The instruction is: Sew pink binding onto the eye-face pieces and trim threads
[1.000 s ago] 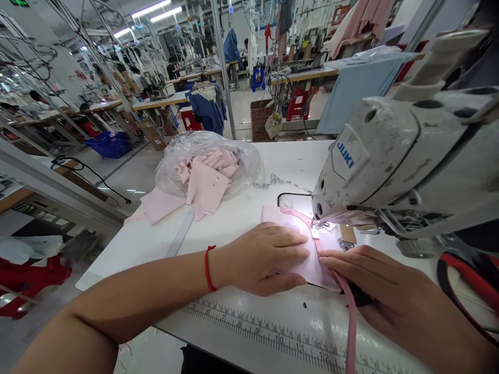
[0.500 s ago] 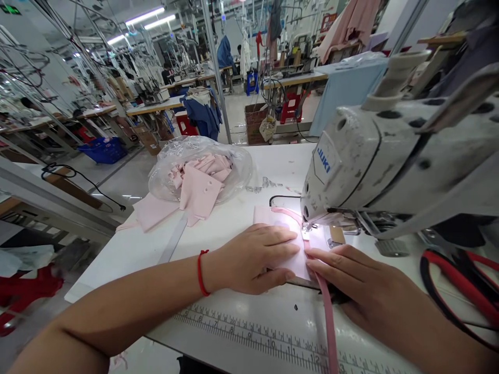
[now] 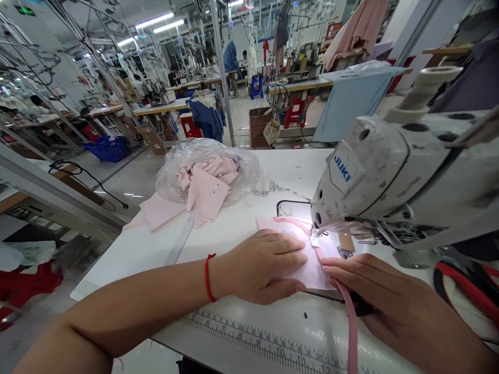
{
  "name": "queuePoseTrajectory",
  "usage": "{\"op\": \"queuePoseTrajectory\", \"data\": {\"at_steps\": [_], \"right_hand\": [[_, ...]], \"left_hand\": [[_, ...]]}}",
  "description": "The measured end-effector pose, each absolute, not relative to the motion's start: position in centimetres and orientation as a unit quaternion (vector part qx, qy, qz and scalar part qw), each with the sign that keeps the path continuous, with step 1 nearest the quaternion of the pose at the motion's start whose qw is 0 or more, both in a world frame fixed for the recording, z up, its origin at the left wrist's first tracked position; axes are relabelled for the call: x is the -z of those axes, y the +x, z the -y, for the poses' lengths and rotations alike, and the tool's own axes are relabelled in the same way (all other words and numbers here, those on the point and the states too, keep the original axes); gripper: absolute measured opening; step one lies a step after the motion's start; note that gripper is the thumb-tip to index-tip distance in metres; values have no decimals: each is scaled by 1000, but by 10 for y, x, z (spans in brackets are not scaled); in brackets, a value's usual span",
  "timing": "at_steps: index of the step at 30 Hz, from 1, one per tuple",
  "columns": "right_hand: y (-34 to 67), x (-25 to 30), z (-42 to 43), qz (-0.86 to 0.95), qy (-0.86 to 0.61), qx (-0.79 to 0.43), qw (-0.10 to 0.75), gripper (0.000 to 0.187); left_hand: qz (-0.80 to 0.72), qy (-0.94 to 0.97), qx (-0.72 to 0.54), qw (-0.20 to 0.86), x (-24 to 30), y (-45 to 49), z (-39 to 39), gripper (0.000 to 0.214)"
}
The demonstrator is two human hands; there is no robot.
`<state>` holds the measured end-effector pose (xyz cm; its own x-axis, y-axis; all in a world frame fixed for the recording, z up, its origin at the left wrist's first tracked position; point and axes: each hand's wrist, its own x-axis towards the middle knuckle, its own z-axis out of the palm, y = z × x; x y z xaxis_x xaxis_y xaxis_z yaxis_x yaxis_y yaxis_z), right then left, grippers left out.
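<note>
My left hand (image 3: 262, 265) lies flat, fingers stretched out, on a small pink fabric piece (image 3: 312, 270) on the white sewing table (image 3: 148, 249). My right hand (image 3: 384, 296) rests flat on the fabric's right edge, fingertips pressing a pink tape strip (image 3: 351, 332) that runs toward me off the table. Both hands sit just in front of the presser foot (image 3: 315, 236) of the white JUKI sewing machine (image 3: 390, 166). A red string circles my left wrist.
A clear plastic bag of pink cut pieces (image 3: 208, 174) sits at the table's back left, with loose pink pieces spilling out. A printed ruler (image 3: 265, 343) runs along the near edge. Red-handled scissors (image 3: 463, 285) lie at right. Other workstations and people fill the background.
The view has shifted slightly. Both hands stay flat on the pink fabric by the needle, with the fabric fed a little under the foot.
</note>
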<state>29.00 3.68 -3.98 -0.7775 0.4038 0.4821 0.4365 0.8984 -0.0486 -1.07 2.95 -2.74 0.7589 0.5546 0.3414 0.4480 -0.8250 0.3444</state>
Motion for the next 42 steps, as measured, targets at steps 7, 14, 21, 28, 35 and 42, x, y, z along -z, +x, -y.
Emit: {"op": "queuePoseTrajectory", "data": {"at_steps": [7,14,21,28,35,42], "right_hand": [[280,50,-31,943,-209,36,257,60],[275,59,-32,936,-220,54,271,60],[286,50,-28,930,-244,44,272,56],[284,49,-29,933,-241,37,266,55],[279,42,-33,947,-193,69,248,60],[279,68,-30,936,-229,35,266,65]], "left_hand": [[-281,925,-224,128,25,-11,-29,51],[-293,921,-223,124,23,-12,-30,48],[-274,923,-234,135,24,-12,-29,49],[-278,926,-212,144,24,-11,-29,48],[-283,926,-208,140,22,-11,-29,46],[-304,924,-198,124,22,-11,-30,48]]}}
